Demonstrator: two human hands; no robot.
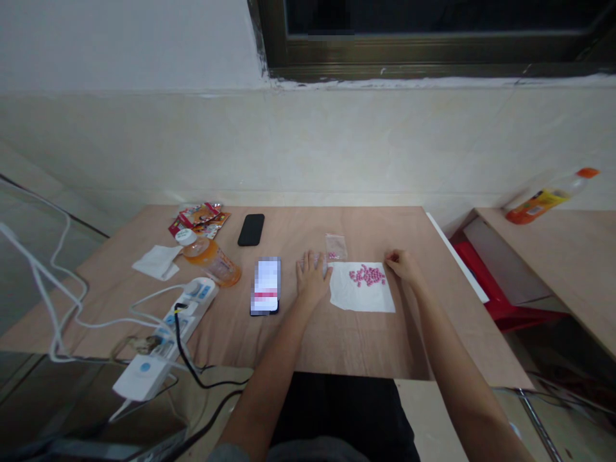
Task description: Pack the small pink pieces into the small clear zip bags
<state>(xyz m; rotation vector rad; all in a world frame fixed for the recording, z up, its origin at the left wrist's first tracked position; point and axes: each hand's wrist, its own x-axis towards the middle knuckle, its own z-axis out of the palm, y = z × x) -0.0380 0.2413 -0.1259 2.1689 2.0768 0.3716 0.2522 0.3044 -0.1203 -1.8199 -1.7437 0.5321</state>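
Note:
Small round pink pieces, like pills or beads (368, 276), lie in a loose cluster on a white sheet of tissue or paper (359, 302). Just beyond the sheet is a small clear zip bag (336, 244) with a few pink pieces at its lower end. My left hand (312, 276) rests palm down with fingers spread, left of the sheet; clear plastic shows around its fingertips. At the sheet's far right corner, my right hand (403, 263) has its fingers pinched together. Whatever is between those fingertips is hidden or too small to tell.
Left of my hands lie a lit phone (266, 282), a black phone (251, 230), an orange drink bottle (212, 258), snack packets (202, 218), a tissue (158, 262) and a power strip (166, 340) with cables. Another bottle (543, 202) lies on the right-hand table.

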